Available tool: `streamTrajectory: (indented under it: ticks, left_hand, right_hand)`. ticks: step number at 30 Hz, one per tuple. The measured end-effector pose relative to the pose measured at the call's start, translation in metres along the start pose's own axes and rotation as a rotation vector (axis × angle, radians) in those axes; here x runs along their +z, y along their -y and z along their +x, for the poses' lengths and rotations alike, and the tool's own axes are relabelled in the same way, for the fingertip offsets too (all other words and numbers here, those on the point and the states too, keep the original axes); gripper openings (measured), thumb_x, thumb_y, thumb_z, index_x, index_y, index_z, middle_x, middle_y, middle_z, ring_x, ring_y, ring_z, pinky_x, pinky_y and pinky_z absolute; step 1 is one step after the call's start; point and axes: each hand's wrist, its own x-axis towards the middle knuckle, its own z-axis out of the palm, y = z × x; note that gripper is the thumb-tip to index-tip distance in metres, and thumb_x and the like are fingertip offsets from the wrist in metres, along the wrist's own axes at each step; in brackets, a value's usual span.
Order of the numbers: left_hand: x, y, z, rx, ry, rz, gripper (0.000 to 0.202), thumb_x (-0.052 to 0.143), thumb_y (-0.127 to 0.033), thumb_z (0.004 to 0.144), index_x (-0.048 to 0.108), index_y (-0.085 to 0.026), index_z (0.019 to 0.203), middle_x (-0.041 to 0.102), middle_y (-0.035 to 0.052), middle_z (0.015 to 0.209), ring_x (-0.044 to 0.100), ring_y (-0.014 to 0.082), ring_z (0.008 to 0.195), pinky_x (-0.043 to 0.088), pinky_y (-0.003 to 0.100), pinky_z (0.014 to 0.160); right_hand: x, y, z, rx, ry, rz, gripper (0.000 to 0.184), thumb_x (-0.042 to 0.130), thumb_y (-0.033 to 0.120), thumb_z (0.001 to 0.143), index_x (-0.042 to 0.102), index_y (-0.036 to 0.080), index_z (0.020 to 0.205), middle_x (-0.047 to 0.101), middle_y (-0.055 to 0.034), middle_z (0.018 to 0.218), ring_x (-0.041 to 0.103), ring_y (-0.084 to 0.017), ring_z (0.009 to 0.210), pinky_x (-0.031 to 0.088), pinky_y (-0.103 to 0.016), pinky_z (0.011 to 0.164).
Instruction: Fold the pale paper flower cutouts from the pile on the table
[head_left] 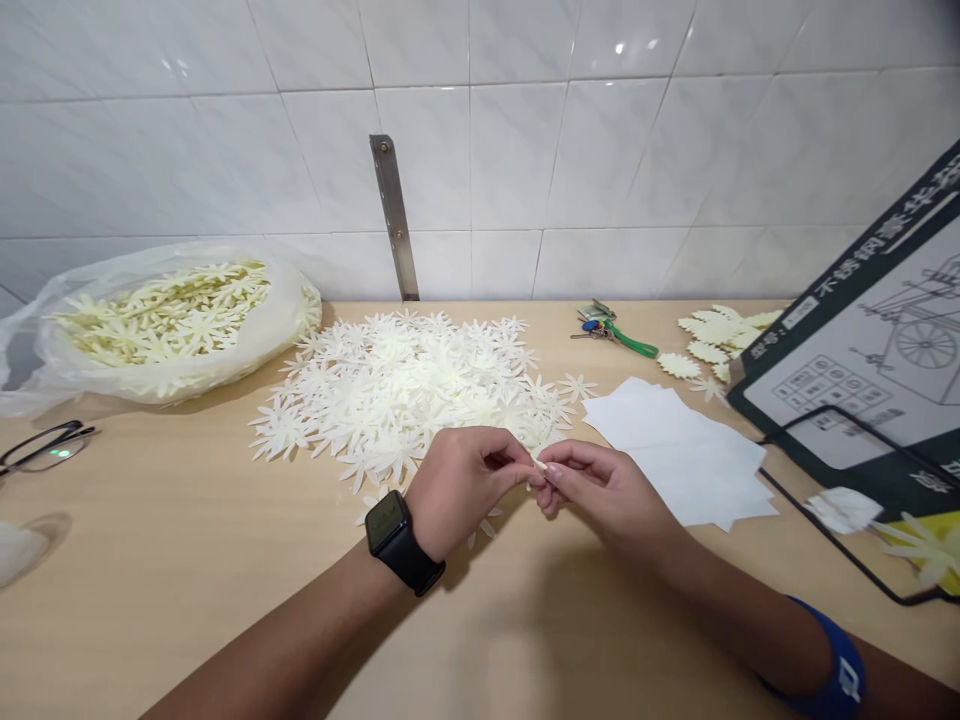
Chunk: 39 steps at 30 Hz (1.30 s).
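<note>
My left hand, with a black watch on its wrist, pinches a small cream flower cutout. From the other side, the closed fingertips of my right hand grip the same cutout. Most of it is hidden by the fingers, and it looks narrow and bunched up. Just behind both hands spreads a loose pile of pale, many-petalled flower cutouts. A few stray cutouts lie on the table under my left hand.
A plastic bag of similar cutouts lies at left, near eyeglasses. White sheets lie right of my hands. Keys with a green strap, leaf-like cutouts and a printed dark green box are further right. A tiled wall stands behind.
</note>
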Motion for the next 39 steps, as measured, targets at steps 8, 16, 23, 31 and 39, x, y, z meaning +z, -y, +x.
streamTrajectory:
  ticks: [8, 16, 23, 31, 39]
  left_hand:
    - [0.001, 0.003, 0.001, -0.064, 0.062, -0.066, 0.019, 0.070, -0.033, 0.076, 0.068, -0.016, 0.067, 0.069, 0.0004, 0.064, 0.058, 0.0113, 0.060, 0.041, 0.020, 0.055]
    - [0.001, 0.004, 0.001, -0.070, 0.090, 0.013, 0.013, 0.069, -0.023, 0.072, 0.063, -0.016, 0.063, 0.062, -0.0028, 0.058, 0.052, 0.0085, 0.054, 0.035, 0.018, 0.051]
    - [0.000, 0.008, 0.006, -0.142, 0.176, -0.267, 0.013, 0.072, -0.024, 0.070, 0.065, -0.015, 0.065, 0.064, -0.0010, 0.061, 0.054, 0.0106, 0.059, 0.040, 0.020, 0.057]
    - [-0.015, 0.015, 0.019, -0.216, -0.195, -0.634, 0.022, 0.070, -0.027, 0.074, 0.052, -0.016, 0.071, 0.061, -0.0008, 0.064, 0.056, 0.0106, 0.063, 0.046, 0.024, 0.065]
    - [-0.018, 0.022, 0.022, -0.241, -0.284, -0.640, 0.044, 0.072, -0.022, 0.071, 0.055, -0.019, 0.112, 0.051, -0.0077, 0.061, 0.056, 0.0085, 0.061, 0.043, 0.020, 0.063]
  right_hand:
    - [-0.001, 0.000, 0.002, 0.083, 0.006, 0.018, 0.031, 0.073, 0.046, 0.075, 0.064, 0.017, 0.082, 0.064, 0.0008, 0.058, 0.059, -0.013, 0.054, 0.050, -0.028, 0.055]
    - [-0.001, 0.004, 0.003, 0.135, 0.086, 0.061, 0.032, 0.077, 0.044, 0.072, 0.064, 0.016, 0.078, 0.064, 0.0003, 0.061, 0.059, -0.012, 0.057, 0.049, -0.027, 0.058]
    - [-0.008, -0.009, 0.008, 0.178, 0.173, 0.157, 0.031, 0.072, 0.046, 0.078, 0.064, 0.015, 0.077, 0.065, -0.0023, 0.063, 0.058, -0.013, 0.053, 0.046, -0.027, 0.053]
    - [-0.009, -0.007, 0.007, 0.078, -0.042, 0.120, 0.029, 0.068, 0.044, 0.084, 0.065, 0.017, 0.072, 0.060, -0.0010, 0.063, 0.052, -0.013, 0.057, 0.043, -0.027, 0.054]
    - [-0.007, -0.010, 0.005, 0.103, -0.104, 0.222, 0.026, 0.072, 0.043, 0.079, 0.065, 0.018, 0.073, 0.061, -0.0015, 0.069, 0.052, -0.014, 0.061, 0.044, -0.028, 0.060]
